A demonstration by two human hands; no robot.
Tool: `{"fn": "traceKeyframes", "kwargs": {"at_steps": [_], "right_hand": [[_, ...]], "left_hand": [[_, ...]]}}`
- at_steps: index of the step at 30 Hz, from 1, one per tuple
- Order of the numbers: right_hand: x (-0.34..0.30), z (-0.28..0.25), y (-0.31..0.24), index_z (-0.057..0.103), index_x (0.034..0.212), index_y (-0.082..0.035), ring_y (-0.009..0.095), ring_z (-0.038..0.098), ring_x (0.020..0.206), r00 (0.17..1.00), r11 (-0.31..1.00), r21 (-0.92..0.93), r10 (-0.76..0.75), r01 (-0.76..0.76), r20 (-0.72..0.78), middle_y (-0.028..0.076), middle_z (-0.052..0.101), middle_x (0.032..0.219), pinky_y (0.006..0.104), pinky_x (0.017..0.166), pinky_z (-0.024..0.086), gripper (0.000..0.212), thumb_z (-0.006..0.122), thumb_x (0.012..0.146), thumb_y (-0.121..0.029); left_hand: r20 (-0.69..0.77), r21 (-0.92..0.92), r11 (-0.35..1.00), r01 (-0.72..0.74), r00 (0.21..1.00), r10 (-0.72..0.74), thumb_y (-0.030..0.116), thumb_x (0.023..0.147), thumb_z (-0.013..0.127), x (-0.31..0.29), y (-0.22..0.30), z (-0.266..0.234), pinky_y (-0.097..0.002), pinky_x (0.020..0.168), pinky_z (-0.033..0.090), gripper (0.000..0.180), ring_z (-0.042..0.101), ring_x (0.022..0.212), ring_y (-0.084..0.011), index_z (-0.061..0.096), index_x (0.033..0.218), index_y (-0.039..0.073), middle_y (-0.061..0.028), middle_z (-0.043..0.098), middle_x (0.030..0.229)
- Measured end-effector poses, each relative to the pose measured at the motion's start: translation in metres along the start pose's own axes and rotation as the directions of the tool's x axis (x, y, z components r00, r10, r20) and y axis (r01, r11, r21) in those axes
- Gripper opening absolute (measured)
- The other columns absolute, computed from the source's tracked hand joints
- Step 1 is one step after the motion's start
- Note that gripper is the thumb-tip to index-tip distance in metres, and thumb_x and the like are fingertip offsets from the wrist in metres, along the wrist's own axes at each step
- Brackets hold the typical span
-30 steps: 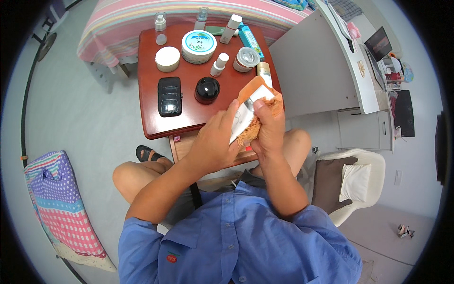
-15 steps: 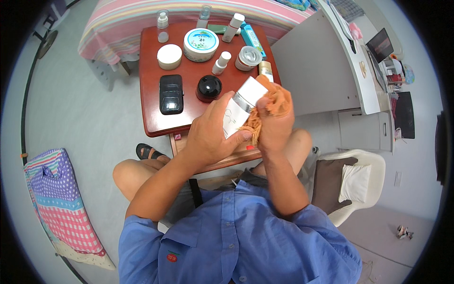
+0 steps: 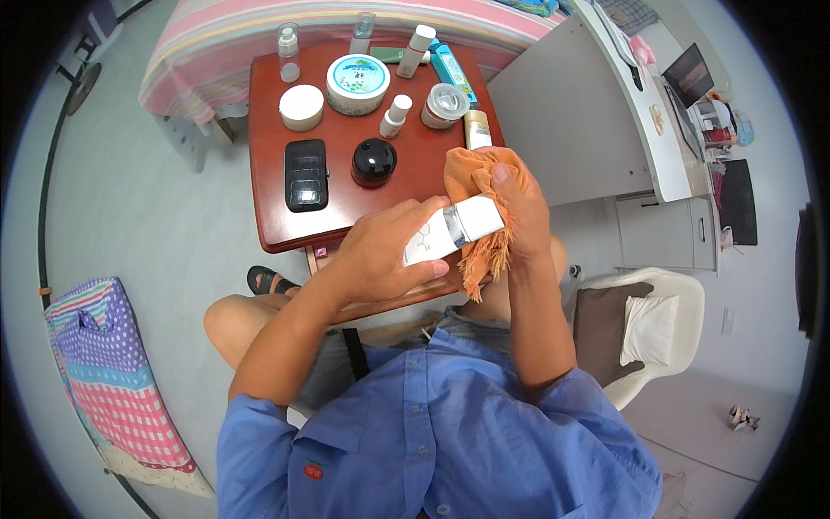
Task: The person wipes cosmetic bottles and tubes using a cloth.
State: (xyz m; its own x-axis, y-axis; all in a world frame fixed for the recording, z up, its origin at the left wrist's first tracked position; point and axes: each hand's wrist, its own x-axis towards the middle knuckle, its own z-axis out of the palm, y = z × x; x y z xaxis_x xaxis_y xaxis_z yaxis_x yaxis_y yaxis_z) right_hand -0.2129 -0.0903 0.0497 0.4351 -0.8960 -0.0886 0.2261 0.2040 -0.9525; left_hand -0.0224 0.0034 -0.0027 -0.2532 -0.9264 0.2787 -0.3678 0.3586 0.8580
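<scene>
Glossy red-brown tabletop (image 3: 341,177) fills the upper centre of the frame. At centre, the left hand (image 3: 379,253) wraps thumb and fingers closely round a white cosmetic bottle (image 3: 438,237) with a silver neck band. Right of centre, the right hand (image 3: 526,214) pinches a fringed orange cloth (image 3: 474,176). Half a second ago the bottle stood steeper, cap up-right, and the cloth was bunched; now it hangs looser.

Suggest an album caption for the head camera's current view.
Left hand holds a white bottle, right hand an orange cloth, at a reddish table.
</scene>
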Motion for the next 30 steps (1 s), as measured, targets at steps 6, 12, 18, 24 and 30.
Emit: {"fn": "traceKeyframes", "kwargs": {"at_steps": [6, 12, 18, 24, 30], "right_hand": [[-0.008, 0.021, 0.032, 0.053, 0.127, 0.001, 0.016, 0.063, 0.104, 0.888, 0.917, -0.259, -0.371, 0.304, -0.273, 0.012, 0.064, 0.116, 0.0312, 0.094, 0.051, 0.044, 0.067, 0.099, -0.031], [-0.037, 0.046, 0.069, 0.051, 0.126, -0.002, 0.019, 0.059, 0.108, 0.845, 0.599, -0.668, -0.529, 0.44, 0.082, 0.011, 0.058, 0.117, 0.0326, 0.095, 0.05, 0.04, 0.07, 0.092, -0.006], [-0.016, 0.051, 0.034, 0.058, 0.122, -0.001, 0.026, 0.061, 0.1, 0.823, 0.82, -0.395, -0.523, 0.415, -0.22, 0.014, 0.057, 0.109, 0.036, 0.087, 0.051, 0.048, 0.08, 0.08, -0.002], [-0.01, 0.027, 0.03, 0.067, 0.118, -0.006, 0.027, 0.062, 0.094, 0.686, 0.304, -0.814, -0.712, 0.495, 0.152, 0.013, 0.056, 0.107, 0.0343, 0.083, 0.051, 0.048, 0.082, 0.073, 0.001], [-0.02, 0.028, 0.039, 0.067, 0.118, -0.007, 0.028, 0.061, 0.096, 0.739, 0.308, -0.773, -0.609, 0.555, 0.288, 0.013, 0.057, 0.106, 0.0345, 0.082, 0.051, 0.051, 0.083, 0.07, 0.003]], "left_hand": [[-0.1, -0.212, 0.976, 0.044, 0.993, -0.066, 0.036, 0.091, 0.072, 0.003, -0.012, 0.013, -0.0341, 0.102, 0.045, 0.073, 0.061, 0.12, -0.0259, 0.044, 0.147, -0.002, -0.0188, 0.061, 0.132], [-0.135, -0.905, 0.426, -0.017, 0.959, -0.25, 0.041, 0.109, 0.046, 0.006, -0.019, 0.021, -0.0266, 0.093, 0.047, 0.054, 0.056, 0.107, -0.0115, 0.048, 0.142, -0.002, -0.0064, 0.06, 0.123], [-0.182, -0.767, 0.639, 0.056, 0.936, -0.301, 0.037, 0.11, 0.045, 0.003, -0.015, 0.024, -0.033, 0.096, 0.047, 0.047, 0.06, 0.108, -0.0147, 0.053, 0.137, -0.001, -0.0091, 0.063, 0.121], [-0.284, -0.451, 0.874, 0.183, 0.899, -0.334, 0.022, 0.09, 0.075, 0.003, -0.009, 0.015, -0.034, 0.08, 0.054, 0.047, 0.07, 0.091, -0.0211, 0.057, 0.127, 0.0, -0.0151, 0.072, 0.104], [-0.248, -0.383, 0.89, 0.247, 0.901, -0.356, 0.01, 0.087, 0.074, 0.003, -0.019, 0.012, -0.0335, 0.084, 0.054, 0.049, 0.07, 0.098, -0.0211, 0.051, 0.128, 0.0, -0.0181, 0.07, 0.112]]}}
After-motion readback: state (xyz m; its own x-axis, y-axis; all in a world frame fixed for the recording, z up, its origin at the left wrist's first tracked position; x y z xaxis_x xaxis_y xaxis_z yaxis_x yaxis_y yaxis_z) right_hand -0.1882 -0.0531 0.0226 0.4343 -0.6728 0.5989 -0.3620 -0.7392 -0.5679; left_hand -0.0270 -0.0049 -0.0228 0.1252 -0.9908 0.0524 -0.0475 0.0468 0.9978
